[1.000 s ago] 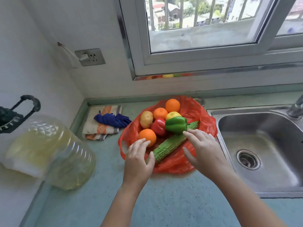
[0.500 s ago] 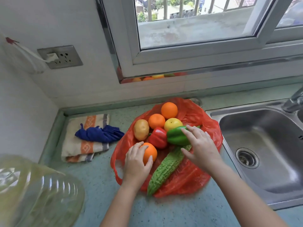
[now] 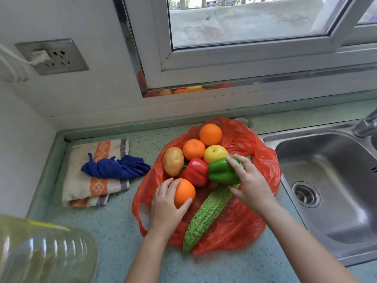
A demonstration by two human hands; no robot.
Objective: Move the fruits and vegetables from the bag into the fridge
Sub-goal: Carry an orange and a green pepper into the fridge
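Left hand (image 3: 166, 205) is cupped around the nearest orange (image 3: 184, 192), fingers curled over its left side and thumb under its near edge, so it holds the fruit. Right hand (image 3: 250, 183) grips the green pepper (image 3: 223, 170): index finger over the top, thumb against the near side; the pepper's left end touches the red pepper (image 3: 195, 171).

Head view, only view available:
- Red plastic bag (image 3: 240, 223) lies opened flat on the countertop (image 3: 114, 227), just left of the steel sink (image 3: 334, 180). All produce sits on it.
- Bitter gourd (image 3: 208, 213) lies diagonally, far end under the right hand, near end reaching the bag's front edge.
- Potato (image 3: 173, 161) sits left of the red pepper, touching or nearly touching it.
- Two more oranges: one (image 3: 193, 149) just behind the red pepper, one (image 3: 210, 134) at the far end of the bag.
- Yellow fruit (image 3: 215, 153) sits behind the green pepper, touching it; type unclear.
- Folded striped towel (image 3: 98, 186) is left of the bag, near the wall corner, with a crumpled blue cloth (image 3: 116, 168) on top.
- Clear plastic jug (image 3: 44, 252) with yellowish contents fills the bottom left corner.
- Wall socket (image 3: 53, 56) has a white plug in it.
- Window (image 3: 244, 21) is above the counter; tap (image 3: 365, 125) is partly visible at right edge.

Fridge is out of frame.
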